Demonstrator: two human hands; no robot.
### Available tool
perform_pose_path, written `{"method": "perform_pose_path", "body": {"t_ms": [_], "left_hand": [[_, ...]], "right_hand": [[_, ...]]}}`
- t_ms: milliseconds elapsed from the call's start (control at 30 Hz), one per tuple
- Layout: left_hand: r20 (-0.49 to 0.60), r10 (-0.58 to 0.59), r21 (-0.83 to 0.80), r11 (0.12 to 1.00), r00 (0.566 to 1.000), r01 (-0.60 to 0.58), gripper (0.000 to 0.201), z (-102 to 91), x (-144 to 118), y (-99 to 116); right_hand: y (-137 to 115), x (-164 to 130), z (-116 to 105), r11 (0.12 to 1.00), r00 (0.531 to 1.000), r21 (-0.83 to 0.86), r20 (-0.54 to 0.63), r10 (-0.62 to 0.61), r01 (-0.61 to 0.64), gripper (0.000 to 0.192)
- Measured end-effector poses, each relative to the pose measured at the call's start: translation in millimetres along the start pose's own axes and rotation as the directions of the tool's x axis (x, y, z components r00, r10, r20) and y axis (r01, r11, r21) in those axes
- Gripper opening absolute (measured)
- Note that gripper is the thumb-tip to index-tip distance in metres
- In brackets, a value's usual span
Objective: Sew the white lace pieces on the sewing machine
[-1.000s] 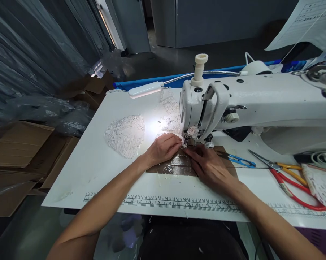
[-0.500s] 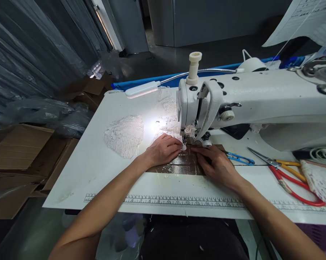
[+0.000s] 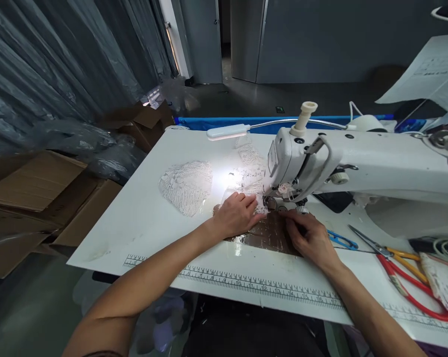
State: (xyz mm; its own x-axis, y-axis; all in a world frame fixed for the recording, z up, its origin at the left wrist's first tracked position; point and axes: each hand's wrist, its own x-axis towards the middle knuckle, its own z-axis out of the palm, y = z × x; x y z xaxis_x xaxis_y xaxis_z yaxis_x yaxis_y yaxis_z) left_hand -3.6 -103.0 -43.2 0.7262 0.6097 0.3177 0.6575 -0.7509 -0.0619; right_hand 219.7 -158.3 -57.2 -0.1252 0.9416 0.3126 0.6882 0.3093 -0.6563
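A white sewing machine [image 3: 361, 161] stands on the table, its presser foot [image 3: 267, 201] low over white lace fabric [image 3: 259, 201]. My left hand [image 3: 236, 215] is left of the foot, fingers bent together on the lace, its edge showing between them and the thumb. To the right of the foot, my right hand [image 3: 313, 240] has its thumb and index finger closed together; what they pinch is too small to make out. Under both hands lies a shiny brown sheet [image 3: 261, 235]. A small lace rosette [image 3: 284, 188] hangs on the machine head.
A rounded lace piece [image 3: 186, 186] lies at left on the white table [image 3: 134, 218]. A lamp [image 3: 228, 131] lights the sewing area. Blue thread snips [image 3: 342, 240], red-handled scissors [image 3: 413, 287] and yellow-handled scissors [image 3: 410, 260] lie at right. Cardboard boxes [image 3: 33, 183] stand beyond the left edge.
The view has swung, so the machine and table appear further right and tilted. Both hands stay by the presser foot; the left thumb reaches out along the lace edge.
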Motion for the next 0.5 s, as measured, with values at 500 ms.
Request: {"method": "perform_pose_path", "body": {"t_ms": [500], "left_hand": [[-0.020,-0.146,-0.181,0.974,0.989,0.140,0.052,-4.0,-5,5]], "right_hand": [[-11,-8,-25,0.968,0.969,-0.074,-0.045,-0.244,0.240,0.026]]}}
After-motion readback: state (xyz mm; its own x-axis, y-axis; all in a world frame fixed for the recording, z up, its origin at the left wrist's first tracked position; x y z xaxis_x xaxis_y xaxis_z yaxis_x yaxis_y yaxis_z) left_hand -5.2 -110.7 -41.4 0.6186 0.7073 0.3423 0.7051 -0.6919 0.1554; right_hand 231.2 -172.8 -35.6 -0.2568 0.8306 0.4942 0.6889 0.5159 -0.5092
